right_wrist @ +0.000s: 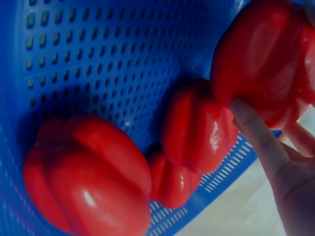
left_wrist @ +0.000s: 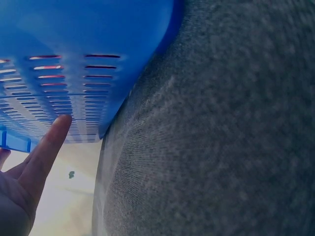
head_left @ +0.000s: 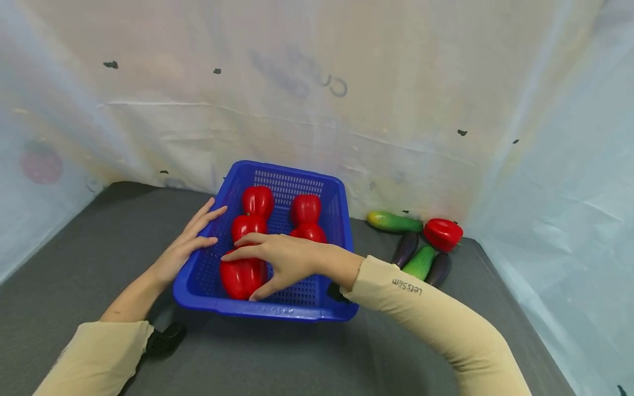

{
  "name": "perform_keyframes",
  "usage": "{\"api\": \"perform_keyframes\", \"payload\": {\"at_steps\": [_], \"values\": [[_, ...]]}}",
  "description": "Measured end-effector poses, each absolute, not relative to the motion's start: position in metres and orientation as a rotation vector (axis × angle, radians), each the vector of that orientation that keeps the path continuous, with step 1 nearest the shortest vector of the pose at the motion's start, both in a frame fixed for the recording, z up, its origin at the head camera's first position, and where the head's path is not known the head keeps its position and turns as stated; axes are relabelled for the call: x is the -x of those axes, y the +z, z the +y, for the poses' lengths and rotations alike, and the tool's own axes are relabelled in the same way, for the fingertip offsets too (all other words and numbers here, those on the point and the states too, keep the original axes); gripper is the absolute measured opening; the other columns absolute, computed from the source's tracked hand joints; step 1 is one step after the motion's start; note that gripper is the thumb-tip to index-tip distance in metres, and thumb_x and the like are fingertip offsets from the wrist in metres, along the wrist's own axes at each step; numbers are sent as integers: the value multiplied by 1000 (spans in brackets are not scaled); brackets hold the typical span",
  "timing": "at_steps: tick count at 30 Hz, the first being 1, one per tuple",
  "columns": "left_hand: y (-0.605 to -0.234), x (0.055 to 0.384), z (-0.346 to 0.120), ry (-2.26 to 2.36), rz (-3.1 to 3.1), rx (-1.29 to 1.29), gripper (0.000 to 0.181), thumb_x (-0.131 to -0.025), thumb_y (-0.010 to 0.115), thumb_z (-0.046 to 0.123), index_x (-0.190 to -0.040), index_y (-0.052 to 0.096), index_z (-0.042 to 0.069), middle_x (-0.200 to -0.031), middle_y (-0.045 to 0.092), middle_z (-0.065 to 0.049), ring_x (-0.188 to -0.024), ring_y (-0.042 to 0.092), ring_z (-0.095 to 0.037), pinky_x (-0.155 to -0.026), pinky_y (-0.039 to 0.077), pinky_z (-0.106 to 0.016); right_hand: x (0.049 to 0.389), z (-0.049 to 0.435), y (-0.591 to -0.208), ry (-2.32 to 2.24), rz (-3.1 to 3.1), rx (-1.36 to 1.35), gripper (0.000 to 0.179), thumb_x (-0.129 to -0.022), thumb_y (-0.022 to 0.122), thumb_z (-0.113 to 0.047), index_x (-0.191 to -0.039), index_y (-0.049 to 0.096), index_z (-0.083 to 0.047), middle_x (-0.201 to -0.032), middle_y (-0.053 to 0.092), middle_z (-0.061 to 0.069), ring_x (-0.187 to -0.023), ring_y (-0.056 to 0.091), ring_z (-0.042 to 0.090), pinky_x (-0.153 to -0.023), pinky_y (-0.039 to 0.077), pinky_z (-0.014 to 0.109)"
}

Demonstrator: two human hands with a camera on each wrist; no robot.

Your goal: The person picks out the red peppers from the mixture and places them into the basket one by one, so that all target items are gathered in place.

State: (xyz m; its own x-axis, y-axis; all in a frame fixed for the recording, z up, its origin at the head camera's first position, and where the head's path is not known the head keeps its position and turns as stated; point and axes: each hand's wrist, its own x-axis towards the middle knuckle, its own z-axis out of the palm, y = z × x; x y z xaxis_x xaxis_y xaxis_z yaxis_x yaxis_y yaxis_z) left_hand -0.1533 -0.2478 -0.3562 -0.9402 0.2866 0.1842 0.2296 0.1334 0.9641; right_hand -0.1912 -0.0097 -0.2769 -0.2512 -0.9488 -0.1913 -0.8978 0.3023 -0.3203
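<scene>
A blue plastic basket [head_left: 312, 314] holds several glossy red bell peppers, among them one at the far left [head_left: 257, 201] and one at the far right [head_left: 305, 209]. My right hand [head_left: 289, 256] reaches into it and grips the near-left red bell pepper [head_left: 242, 279], thumb on the near side and fingers over the top. In the right wrist view the thumb lies against that pepper [right_wrist: 266, 59]. My left hand [head_left: 185, 245] rests on the basket's left rim with fingers extended. One straight finger [left_wrist: 51, 140] lies along the outer slotted wall in the left wrist view.
Right of the basket lie a yellow-green cucumber-like vegetable [head_left: 393, 221], a red bell pepper [head_left: 443, 235], two dark eggplants, one at the front right [head_left: 438, 269], and a green vegetable [head_left: 420, 263]. Pale sheeting [head_left: 317, 110] hangs behind the dark grey table [head_left: 277, 363].
</scene>
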Motion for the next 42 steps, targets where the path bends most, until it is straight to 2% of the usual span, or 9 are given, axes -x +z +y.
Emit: {"api": "perform_keyframes", "payload": {"at_steps": [10, 19, 25, 30, 37, 42], "values": [[-356, 153, -248, 1961, 2339, -523, 56, -101, 33, 20, -155, 17, 18, -161, -14, -1, -143, -5, -47, -99, 23, -73, 191, -18, -294, -222, 2274, 1638, 75, -83, 73, -37, -148, 38, -24, -151, 36, 6, -131, 44, 16, -101, 44, 29], [-356, 153, -247, 1970, 2328, -510, 56, -101, 33, 20, -155, 17, 20, -161, -15, 1, -144, -4, -46, -100, 21, -73, 190, -22, -299, -254, 2317, 1580, 72, -85, 71, -36, -148, 39, -23, -146, 44, 4, -129, 47, 14, -102, 43, 27], [-357, 152, -248, 1967, 2330, -505, 56, -101, 33, 21, -155, 16, 21, -161, -15, 2, -143, -3, -47, -99, 23, -73, 192, -17, -295, -312, 2334, 1581, 71, -85, 71, -36, -147, 39, -24, -147, 42, 2, -130, 46, 13, -102, 44, 28], [-355, 153, -248, 1967, 2321, -508, 56, -101, 32, 19, -155, 16, 19, -161, -16, -1, -143, -5, -48, -98, 22, -74, 194, -11, -285, -397, 2370, 1602, 69, -85, 71, -34, -146, 41, -20, -147, 42, 3, -132, 44, 14, -102, 44, 28], [-355, 152, -248, 1976, 2313, -506, 56, -102, 33, 19, -155, 16, 20, -161, -16, 0, -143, -1, -48, -99, 23, -73, 194, -1, -268, -497, 2464, 1591, 71, -84, 73, -35, -146, 42, -21, -147, 42, 3, -131, 45, 15, -98, 47, 29], [-355, 153, -248, 1975, 2306, -501, 56, -102, 33, 20, -155, 15, 21, -161, -16, 1, -143, -1, -49, -99, 23, -72, 193, 3, -264, -547, 2465, 1585, 71, -84, 73, -32, -146, 42, -19, -149, 41, 4, -130, 47, 16, -95, 48, 25]]}}
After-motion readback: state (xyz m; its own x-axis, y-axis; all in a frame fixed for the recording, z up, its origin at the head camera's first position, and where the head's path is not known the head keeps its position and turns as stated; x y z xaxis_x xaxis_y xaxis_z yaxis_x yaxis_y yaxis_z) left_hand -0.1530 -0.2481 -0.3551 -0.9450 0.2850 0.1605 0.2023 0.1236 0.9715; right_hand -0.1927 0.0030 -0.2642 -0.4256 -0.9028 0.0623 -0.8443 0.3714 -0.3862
